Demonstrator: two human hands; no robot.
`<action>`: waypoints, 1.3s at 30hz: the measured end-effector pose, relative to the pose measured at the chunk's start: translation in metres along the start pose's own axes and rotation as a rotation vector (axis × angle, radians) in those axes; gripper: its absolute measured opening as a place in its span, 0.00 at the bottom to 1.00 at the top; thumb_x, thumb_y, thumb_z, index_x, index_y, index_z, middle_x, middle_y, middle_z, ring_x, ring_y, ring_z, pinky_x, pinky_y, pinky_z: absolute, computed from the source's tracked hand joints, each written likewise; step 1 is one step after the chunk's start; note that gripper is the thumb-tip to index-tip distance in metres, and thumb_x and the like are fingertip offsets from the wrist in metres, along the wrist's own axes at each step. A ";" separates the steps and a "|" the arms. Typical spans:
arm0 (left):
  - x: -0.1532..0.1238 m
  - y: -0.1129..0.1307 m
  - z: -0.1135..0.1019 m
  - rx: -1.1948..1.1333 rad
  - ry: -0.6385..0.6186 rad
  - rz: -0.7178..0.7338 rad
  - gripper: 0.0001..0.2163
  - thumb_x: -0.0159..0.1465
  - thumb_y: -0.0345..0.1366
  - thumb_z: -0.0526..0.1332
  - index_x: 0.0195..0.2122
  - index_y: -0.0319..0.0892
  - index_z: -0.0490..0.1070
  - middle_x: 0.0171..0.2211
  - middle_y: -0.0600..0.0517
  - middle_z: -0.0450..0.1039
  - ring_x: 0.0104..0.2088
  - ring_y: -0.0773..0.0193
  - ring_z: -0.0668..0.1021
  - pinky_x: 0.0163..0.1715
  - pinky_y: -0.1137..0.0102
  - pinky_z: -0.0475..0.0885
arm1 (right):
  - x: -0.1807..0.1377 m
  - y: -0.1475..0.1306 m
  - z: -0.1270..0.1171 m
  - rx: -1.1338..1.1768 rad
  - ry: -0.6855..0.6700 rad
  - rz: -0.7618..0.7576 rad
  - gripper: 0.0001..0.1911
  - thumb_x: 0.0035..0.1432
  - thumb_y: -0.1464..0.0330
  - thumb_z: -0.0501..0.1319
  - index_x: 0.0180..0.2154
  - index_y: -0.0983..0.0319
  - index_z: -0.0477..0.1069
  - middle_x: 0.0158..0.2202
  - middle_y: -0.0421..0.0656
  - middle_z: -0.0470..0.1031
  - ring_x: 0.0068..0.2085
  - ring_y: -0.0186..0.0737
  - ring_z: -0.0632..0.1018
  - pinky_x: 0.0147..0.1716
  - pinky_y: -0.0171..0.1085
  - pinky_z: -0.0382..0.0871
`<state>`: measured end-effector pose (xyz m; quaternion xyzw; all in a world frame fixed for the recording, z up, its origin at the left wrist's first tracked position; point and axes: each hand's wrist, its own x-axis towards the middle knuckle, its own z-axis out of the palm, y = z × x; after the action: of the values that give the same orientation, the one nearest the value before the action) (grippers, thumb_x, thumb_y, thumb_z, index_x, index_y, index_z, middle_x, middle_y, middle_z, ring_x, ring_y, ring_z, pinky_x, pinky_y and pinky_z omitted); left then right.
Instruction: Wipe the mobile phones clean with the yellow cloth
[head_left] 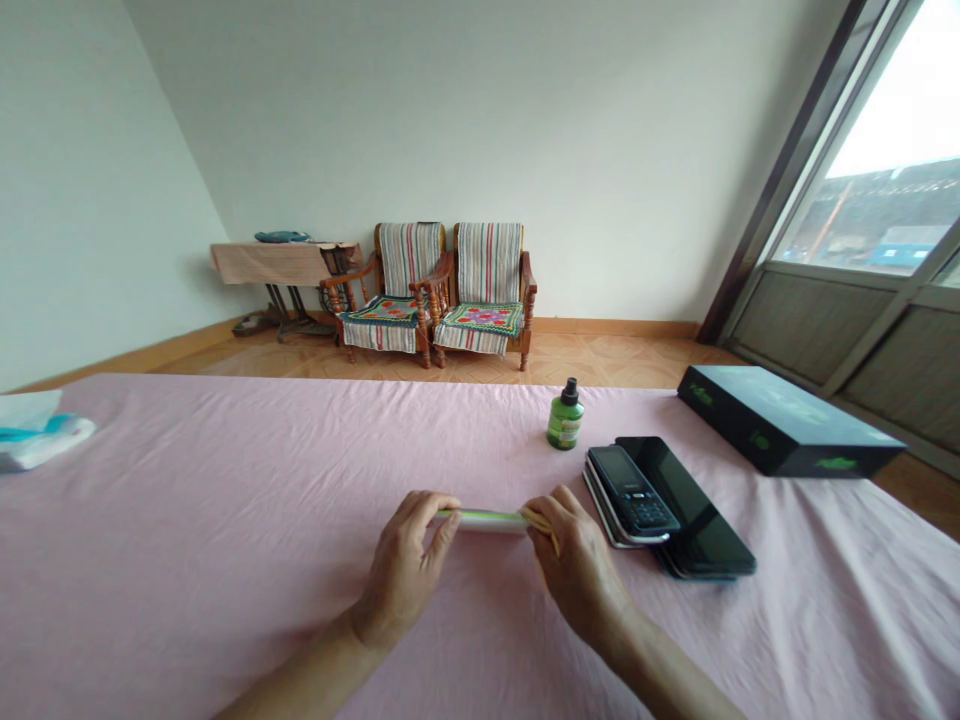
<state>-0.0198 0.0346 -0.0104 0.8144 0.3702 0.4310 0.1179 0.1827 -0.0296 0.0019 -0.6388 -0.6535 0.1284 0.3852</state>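
Observation:
Between my hands is a slim, flat white thing with a green edge (489, 521), seen nearly edge-on, so its kind is unclear. My left hand (411, 560) pinches its left end between thumb and fingers. At the other end, my right hand (574, 555) grips it together with a folded yellowish cloth (541, 522) that wraps over the corner. Just right of that hand, a keypad phone (630, 490) lies on top of another flat device. Both rest partly on a larger black tablet (694, 510).
A green bottle with a black top (565, 415) stands beyond the phones. At the right is a black box (787, 420); at the far left, a tissue pack (52, 440). All rest on the pink cloth (225, 500). Two wooden chairs (487, 265) stand by the wall.

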 end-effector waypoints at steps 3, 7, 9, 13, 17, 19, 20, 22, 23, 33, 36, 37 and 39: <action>0.000 0.003 -0.001 -0.007 -0.017 0.036 0.07 0.67 0.35 0.55 0.38 0.43 0.72 0.34 0.49 0.74 0.38 0.61 0.77 0.39 0.68 0.73 | -0.001 0.001 0.001 -0.030 -0.008 -0.022 0.12 0.60 0.77 0.50 0.29 0.61 0.68 0.32 0.40 0.66 0.32 0.35 0.72 0.33 0.32 0.62; 0.001 0.004 -0.002 0.035 -0.012 0.114 0.08 0.66 0.33 0.57 0.44 0.43 0.73 0.38 0.47 0.74 0.40 0.60 0.76 0.40 0.67 0.73 | -0.001 0.001 0.003 -0.026 0.012 -0.014 0.12 0.60 0.78 0.51 0.31 0.61 0.70 0.32 0.41 0.66 0.32 0.36 0.73 0.33 0.33 0.64; 0.002 0.004 -0.002 0.050 -0.007 0.144 0.09 0.65 0.32 0.58 0.45 0.43 0.73 0.38 0.47 0.74 0.39 0.60 0.76 0.39 0.67 0.74 | -0.001 0.000 0.004 -0.010 0.061 -0.029 0.11 0.60 0.78 0.52 0.37 0.62 0.71 0.34 0.42 0.68 0.33 0.37 0.74 0.33 0.33 0.65; 0.002 0.003 -0.001 0.053 -0.016 0.156 0.09 0.65 0.30 0.57 0.45 0.43 0.73 0.36 0.48 0.73 0.38 0.60 0.76 0.38 0.67 0.74 | -0.005 0.000 0.009 -0.026 0.141 -0.101 0.15 0.62 0.76 0.52 0.49 0.62 0.68 0.37 0.44 0.68 0.33 0.37 0.74 0.31 0.33 0.67; 0.002 0.004 -0.001 0.048 -0.022 0.170 0.08 0.65 0.30 0.58 0.43 0.43 0.74 0.35 0.48 0.73 0.37 0.61 0.75 0.36 0.68 0.73 | -0.008 0.004 0.014 -0.161 0.065 -0.163 0.16 0.63 0.77 0.49 0.46 0.61 0.70 0.34 0.43 0.66 0.28 0.36 0.70 0.25 0.31 0.64; 0.002 0.003 -0.001 0.049 -0.017 0.174 0.07 0.65 0.30 0.58 0.43 0.43 0.74 0.35 0.48 0.73 0.37 0.60 0.75 0.36 0.68 0.73 | -0.008 0.006 0.016 -0.166 0.063 -0.140 0.17 0.63 0.77 0.48 0.47 0.62 0.70 0.34 0.43 0.66 0.28 0.36 0.70 0.25 0.31 0.65; 0.002 0.003 0.000 0.051 -0.016 0.172 0.07 0.65 0.31 0.58 0.43 0.43 0.73 0.35 0.48 0.73 0.37 0.61 0.75 0.36 0.68 0.73 | -0.008 0.006 0.017 -0.157 0.069 -0.120 0.17 0.63 0.78 0.48 0.48 0.63 0.70 0.34 0.43 0.66 0.29 0.35 0.71 0.26 0.31 0.65; 0.003 0.002 0.000 0.054 -0.016 0.164 0.08 0.65 0.31 0.58 0.43 0.43 0.73 0.35 0.48 0.73 0.36 0.61 0.76 0.36 0.68 0.73 | -0.007 0.007 0.019 -0.149 0.082 -0.082 0.18 0.62 0.78 0.47 0.49 0.66 0.69 0.34 0.44 0.67 0.31 0.35 0.73 0.30 0.31 0.67; 0.003 0.002 0.001 0.054 -0.017 0.160 0.08 0.65 0.31 0.58 0.43 0.43 0.73 0.35 0.48 0.73 0.36 0.61 0.76 0.36 0.68 0.74 | -0.007 0.007 0.020 -0.156 0.086 -0.062 0.18 0.62 0.79 0.47 0.50 0.67 0.68 0.35 0.45 0.67 0.32 0.35 0.73 0.31 0.31 0.68; 0.002 0.003 -0.001 0.045 -0.019 0.161 0.07 0.63 0.29 0.59 0.41 0.43 0.74 0.34 0.49 0.73 0.37 0.59 0.75 0.36 0.67 0.73 | -0.009 0.004 0.014 -0.328 -0.011 0.036 0.13 0.56 0.80 0.53 0.35 0.62 0.74 0.32 0.45 0.70 0.32 0.39 0.73 0.29 0.32 0.62; 0.002 0.004 -0.001 0.041 -0.044 0.156 0.07 0.63 0.27 0.60 0.40 0.43 0.73 0.34 0.49 0.73 0.37 0.59 0.75 0.37 0.66 0.72 | -0.009 0.005 0.013 -0.368 -0.028 0.047 0.13 0.56 0.79 0.53 0.34 0.61 0.74 0.33 0.45 0.71 0.32 0.40 0.72 0.29 0.33 0.59; 0.002 0.005 -0.001 0.039 -0.054 0.158 0.07 0.62 0.27 0.60 0.40 0.43 0.73 0.35 0.49 0.73 0.38 0.59 0.75 0.38 0.66 0.72 | -0.009 0.005 0.014 -0.374 -0.029 0.056 0.13 0.56 0.79 0.53 0.35 0.61 0.73 0.33 0.45 0.71 0.32 0.39 0.72 0.28 0.33 0.58; 0.002 0.005 -0.001 0.039 -0.064 0.166 0.08 0.62 0.27 0.60 0.42 0.43 0.72 0.35 0.50 0.73 0.38 0.59 0.74 0.38 0.66 0.72 | -0.009 0.006 0.014 -0.378 -0.029 0.074 0.12 0.57 0.79 0.53 0.36 0.61 0.73 0.34 0.44 0.71 0.31 0.38 0.73 0.27 0.33 0.57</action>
<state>-0.0172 0.0323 -0.0059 0.8577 0.3058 0.4060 0.0776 0.1762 -0.0329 -0.0147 -0.7213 -0.6478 0.0266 0.2439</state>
